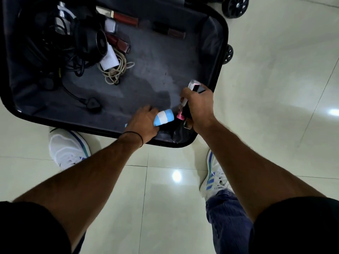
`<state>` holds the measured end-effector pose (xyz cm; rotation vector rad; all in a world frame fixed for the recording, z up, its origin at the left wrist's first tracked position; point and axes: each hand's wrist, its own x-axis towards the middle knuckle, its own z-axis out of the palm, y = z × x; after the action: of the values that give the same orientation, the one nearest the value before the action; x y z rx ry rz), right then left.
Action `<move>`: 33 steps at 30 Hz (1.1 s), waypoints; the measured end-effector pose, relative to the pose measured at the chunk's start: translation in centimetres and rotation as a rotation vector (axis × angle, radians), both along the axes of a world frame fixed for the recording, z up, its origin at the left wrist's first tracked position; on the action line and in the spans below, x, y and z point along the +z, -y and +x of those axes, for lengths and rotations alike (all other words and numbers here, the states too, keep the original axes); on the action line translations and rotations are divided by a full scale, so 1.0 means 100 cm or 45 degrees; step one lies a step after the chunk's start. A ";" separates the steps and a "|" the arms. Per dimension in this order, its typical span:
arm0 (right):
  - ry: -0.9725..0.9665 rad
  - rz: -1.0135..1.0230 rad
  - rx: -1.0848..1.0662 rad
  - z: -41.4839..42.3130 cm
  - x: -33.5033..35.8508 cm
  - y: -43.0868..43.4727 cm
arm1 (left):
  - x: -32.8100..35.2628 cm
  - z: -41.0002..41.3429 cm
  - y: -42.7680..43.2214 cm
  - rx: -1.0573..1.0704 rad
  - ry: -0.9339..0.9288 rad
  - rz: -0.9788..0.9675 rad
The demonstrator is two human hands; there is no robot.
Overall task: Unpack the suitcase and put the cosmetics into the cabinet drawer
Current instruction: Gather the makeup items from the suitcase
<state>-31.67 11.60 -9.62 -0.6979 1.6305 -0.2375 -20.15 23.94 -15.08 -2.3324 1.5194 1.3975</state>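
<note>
An open black suitcase [218, 57] lies on the tiled floor in front of me. My left hand [142, 123] grips a light-blue and white bottle [163, 117] just above the suitcase's near edge. My right hand [199, 109] holds a bundle of small cosmetics [189, 99], among them a clear-capped tube, a black stick and a pink-tipped piece. More cosmetics lie at the suitcase's far side: a dark red tube with a gold cap [119, 16], a dark lipstick [169, 31] and a small white jar [110, 25].
The suitcase's left half holds a black hair dryer [93, 41], tangled black cables with a plug [92, 104] and a coiled beige cord [114, 70]. My white sneakers [67, 146] stand on the glossy floor beside the suitcase's near edge. Suitcase wheels [234, 5] show at the top right.
</note>
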 end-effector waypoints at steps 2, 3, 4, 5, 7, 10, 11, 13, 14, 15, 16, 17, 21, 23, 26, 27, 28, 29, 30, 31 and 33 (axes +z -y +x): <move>0.032 0.010 -0.006 -0.001 0.002 0.001 | -0.001 -0.003 -0.002 -0.219 0.153 0.006; 0.030 0.013 0.000 -0.001 0.003 0.002 | 0.000 -0.004 0.001 -0.281 0.226 0.005; 0.028 0.013 0.006 -0.001 0.003 0.002 | 0.000 -0.006 0.004 -0.330 0.283 -0.004; 0.033 0.010 0.011 0.000 0.004 0.002 | 0.001 -0.008 0.008 -0.375 0.316 -0.004; 0.041 0.002 0.018 0.002 0.005 0.002 | 0.000 -0.010 0.017 -0.421 0.321 0.035; 0.041 0.012 -0.014 0.003 0.006 0.001 | -0.001 0.000 0.024 -0.105 0.179 0.086; 0.043 0.023 -0.031 0.003 0.006 0.001 | 0.000 0.006 0.027 0.098 0.116 0.069; 0.061 0.050 -0.074 0.001 0.005 0.002 | 0.005 0.015 0.036 0.428 0.071 -0.002; 0.074 0.065 -0.095 0.000 0.005 0.002 | 0.009 0.020 0.041 0.505 0.078 -0.036; 0.084 0.081 -0.109 -0.002 0.006 0.003 | 0.013 0.025 0.048 0.533 0.094 -0.074; 0.083 0.099 -0.114 -0.003 0.006 0.002 | 0.016 0.031 0.055 0.528 0.112 -0.117; 0.078 0.113 -0.109 -0.004 0.004 0.001 | 0.019 0.036 0.063 0.490 0.129 -0.178; 0.072 0.122 -0.116 -0.004 0.001 0.002 | 0.017 0.056 0.099 0.172 0.221 -0.433; 0.062 0.120 -0.095 -0.002 -0.001 0.002 | 0.018 0.063 0.121 0.015 0.292 -0.479; 0.075 0.108 -0.053 0.002 -0.006 0.004 | 0.019 0.066 0.154 -0.320 0.407 -0.484; 0.057 0.107 -0.028 0.003 -0.010 0.004 | 0.020 0.064 0.164 -0.416 0.439 -0.484; 0.035 0.105 0.004 0.004 -0.013 0.003 | 0.019 0.063 0.173 -0.477 0.472 -0.489; 0.026 0.106 0.037 0.006 -0.016 0.002 | 0.017 0.062 0.180 -0.505 0.501 -0.490; 0.021 0.108 0.079 0.007 -0.019 0.001 | 0.014 0.061 0.186 -0.508 0.527 -0.477; 0.005 0.110 0.135 0.007 -0.021 -0.001 | 0.010 0.060 0.189 -0.511 0.544 -0.447; -0.029 0.106 0.259 0.008 -0.022 -0.003 | 0.001 0.057 0.189 -0.559 0.558 -0.378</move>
<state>-30.87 11.88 -11.83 -0.7983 1.5686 -0.0149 -14.46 5.00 -14.97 -2.0580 2.0126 0.5531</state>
